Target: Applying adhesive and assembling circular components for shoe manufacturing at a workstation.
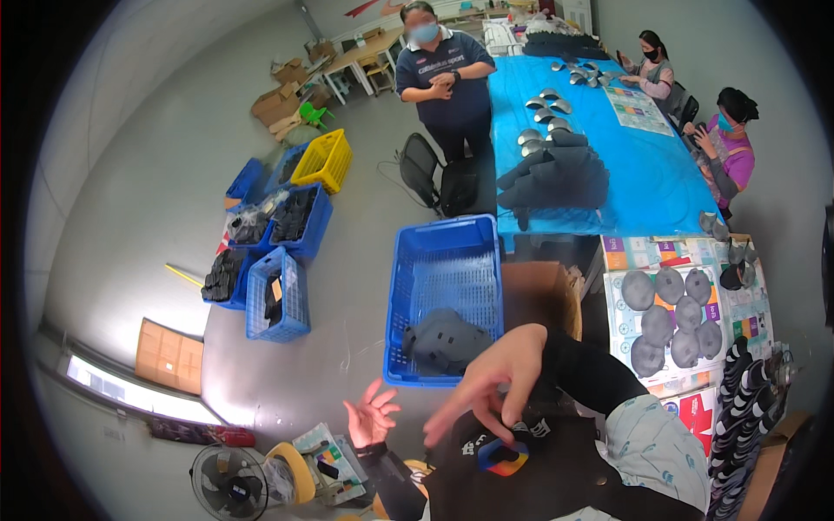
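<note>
Plain grey flooring [339,278] and pale walls [130,217] surround the work. A loose pile of dark-grey, rounded, fabric-looking pieces [447,340] lies at the near end of a large blue perforated plastic crate [452,265]. The pieces look light and fairly soft, likely to crease rather than break and unlikely to slip; a pinch on a free edge, or a palm cupped under the curve, should suit them. On the near side, the right grip [499,373] is loosely open, forefinger stretched out, with nothing seen in it; whether it touches the black apron [556,478], I cannot tell. The left grip [373,417] is spread wide and empty. Beside the crate stands a brown cardboard box [539,291]. Beyond, a blue-covered bench [651,191] carries a heap of flat dark-grey pieces [565,178]; nearer, at right, rounded grey cups [658,326] rest on printed sheets [615,339].
</note>
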A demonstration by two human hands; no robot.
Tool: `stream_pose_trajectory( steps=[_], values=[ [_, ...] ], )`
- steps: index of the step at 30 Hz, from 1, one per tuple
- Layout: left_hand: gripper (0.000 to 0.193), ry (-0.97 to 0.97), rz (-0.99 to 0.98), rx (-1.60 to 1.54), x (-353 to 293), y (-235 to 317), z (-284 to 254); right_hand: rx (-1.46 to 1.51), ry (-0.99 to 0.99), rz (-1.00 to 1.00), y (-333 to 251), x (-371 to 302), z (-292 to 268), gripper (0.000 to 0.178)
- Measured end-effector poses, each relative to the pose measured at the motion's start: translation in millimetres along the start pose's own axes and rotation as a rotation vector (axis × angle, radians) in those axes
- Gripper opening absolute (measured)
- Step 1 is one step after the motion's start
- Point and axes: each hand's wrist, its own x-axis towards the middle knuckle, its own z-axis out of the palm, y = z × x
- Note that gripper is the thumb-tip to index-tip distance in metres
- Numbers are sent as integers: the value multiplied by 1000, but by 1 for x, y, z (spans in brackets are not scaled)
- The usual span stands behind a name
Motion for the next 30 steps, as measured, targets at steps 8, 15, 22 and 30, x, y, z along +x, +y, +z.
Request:
stream_pose_trajectory(
  steps=[8, 15, 22, 30],
  values=[
    [93, -107, -90, 62, 30, 3, 13, -220, -26, -286, -43, 60, 29, 94],
    [88, -62, -83, 105, 26, 0, -13, -219, 90, -421, -90, 64, 34, 99],
    [87, -146, -113, 22, 51, 11, 2, -437, 166, -573, -126, 31, 63, 119],
    [91, -110, -79, 44, 46, 32, -10, -751, 341, -950, -99, -40, 172, 108]
  ],
)
